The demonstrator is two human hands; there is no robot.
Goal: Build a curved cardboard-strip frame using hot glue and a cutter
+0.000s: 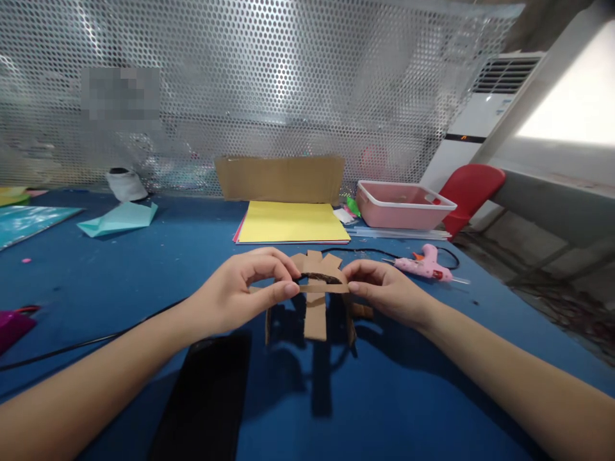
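The head view looks forward and down; the table is near.

A pink bin stands near a red chair (a white air conditioner rises behind).

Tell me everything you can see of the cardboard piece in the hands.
The cardboard piece is plain brown and looks built of several strips. A narrow strip runs crosswise, with a dark curved band just behind it; short flaps fan out on the far side, and a broader strip points toward the camera. The left hand and right hand pinch it from either side, partly hiding it. It is over the blue table; whether any part touches the surface is unclear.
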